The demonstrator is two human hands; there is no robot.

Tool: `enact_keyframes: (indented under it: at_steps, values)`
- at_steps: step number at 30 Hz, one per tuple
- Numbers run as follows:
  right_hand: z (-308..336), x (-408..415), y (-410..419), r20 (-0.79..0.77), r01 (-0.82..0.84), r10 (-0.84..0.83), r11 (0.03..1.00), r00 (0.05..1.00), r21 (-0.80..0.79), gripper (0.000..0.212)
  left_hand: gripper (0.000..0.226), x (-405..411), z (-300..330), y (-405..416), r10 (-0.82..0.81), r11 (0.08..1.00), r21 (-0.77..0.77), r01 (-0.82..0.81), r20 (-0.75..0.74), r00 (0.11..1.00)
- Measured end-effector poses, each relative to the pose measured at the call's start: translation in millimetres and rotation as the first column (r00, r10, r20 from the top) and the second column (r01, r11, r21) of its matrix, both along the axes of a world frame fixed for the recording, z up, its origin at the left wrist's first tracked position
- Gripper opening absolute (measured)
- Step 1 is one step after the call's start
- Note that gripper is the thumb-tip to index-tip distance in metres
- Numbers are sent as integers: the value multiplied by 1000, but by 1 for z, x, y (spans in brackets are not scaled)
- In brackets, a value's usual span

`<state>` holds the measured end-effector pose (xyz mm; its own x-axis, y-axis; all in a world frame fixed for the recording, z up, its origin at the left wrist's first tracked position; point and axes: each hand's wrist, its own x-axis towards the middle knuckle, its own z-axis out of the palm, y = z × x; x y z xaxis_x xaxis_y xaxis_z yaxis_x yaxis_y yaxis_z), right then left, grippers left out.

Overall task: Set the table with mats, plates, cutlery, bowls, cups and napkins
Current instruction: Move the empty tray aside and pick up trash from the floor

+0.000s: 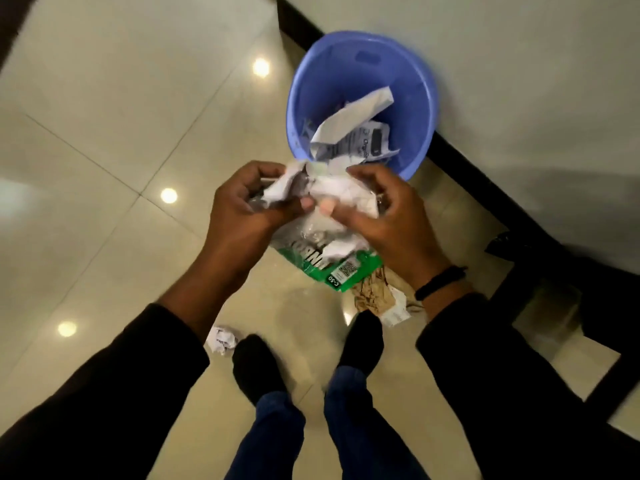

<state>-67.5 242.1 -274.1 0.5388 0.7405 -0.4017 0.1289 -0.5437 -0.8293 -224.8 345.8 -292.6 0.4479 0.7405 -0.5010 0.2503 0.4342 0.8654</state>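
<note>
Paper wad [325, 192]: white and crumpled, held up in the air between both hands, just in front of the bin.
Plastic bag [322, 258]: clear with a green printed end, hanging down under the wad, below the hands.
Left hand [242, 202]: fingers curled round the left side of the wad, thumb tip pressed on it.
Right hand [377, 209]: fingers curled round the right side of the wad, thumb tip close to the other thumb. A black band [440, 282] sits on this wrist.
Bin [360, 98]: blue and round, on the floor by a white wall with a dark strip at its foot. It has white paper scraps [353, 129] inside.
Floor [104, 140]: shiny pale tiles with bright light spots.
Paper ball [221, 341]: white, lying on the floor next to the left foot [256, 365].
Brown paper [374, 292]: crumpled on the floor near the right foot [360, 341], with a small white card touching it.
Clothes: dark sleeves, blue trousers, black socks.
</note>
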Motion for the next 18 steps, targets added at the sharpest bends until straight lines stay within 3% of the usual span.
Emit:
enact_keyframes:
  at_steps: [2,5,10,14,16,18]
  values:
    - [27,25,13,-9,94,-93,989,996,117,49,30,26,19,18,57,998,20,-58,61,997]
    - [40,54,31,119,217,-240,960,964,176,45,31,66,26,37,141,987,59,-147,87,986]
    - [7,87,70,301,257,-287,957,909,138,43,36,125,-12,60,277,945,208,-254,-89,957]
    - [-28,106,90,353,222,-188,973,917,-58,38,49,142,-43,69,148,914,405,18,-374,916]
    - [-38,110,92,303,200,-150,970,941,-141,33,64,138,-52,72,56,882,443,162,-439,897]
    - [-39,112,88,272,202,-154,967,950,-157,40,73,131,-53,70,0,841,476,256,-475,880]
